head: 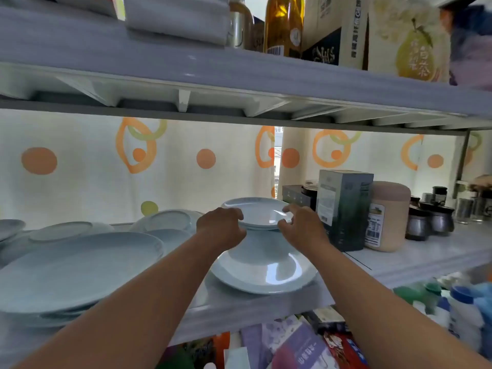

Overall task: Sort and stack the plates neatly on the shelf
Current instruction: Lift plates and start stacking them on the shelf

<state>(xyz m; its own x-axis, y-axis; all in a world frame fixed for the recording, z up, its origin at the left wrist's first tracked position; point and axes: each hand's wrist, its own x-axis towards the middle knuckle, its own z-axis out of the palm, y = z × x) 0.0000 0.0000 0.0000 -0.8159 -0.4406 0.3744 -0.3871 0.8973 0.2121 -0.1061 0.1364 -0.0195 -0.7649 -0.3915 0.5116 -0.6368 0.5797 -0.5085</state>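
Pale blue round glazed plates (257, 214), two or three in a small stack, sit between both hands toward the back of the white shelf (426, 253), directly above a wider pale blue dished plate (266, 274) near the shelf's front edge. In the head view, the left hand (221, 222) curls its fingers over the stack's near-left rim and the right hand (300, 225) hooks fingers and thumb round the right rim, so each grip is closed on the stack at opposite edges. I cannot tell whether the stack hangs clear or rests on something beneath it. The glaze is smooth and glossy, throwing bright window glare, so the plates are likely slippery, stiff, brittle and moderately heavy together. The rim, thumb above and fingers beneath, looks like the safest place to hold, keeping the stack level. To the left lie a large pale blue oval platter (74, 270) on further plates, and shallower matt-looking plates (165, 221) behind it. Just right of the hands stand a tall dark green carton (343, 209) and a beige lidded canister (386, 217). A cream curtain with orange rings (133, 145) hangs behind.
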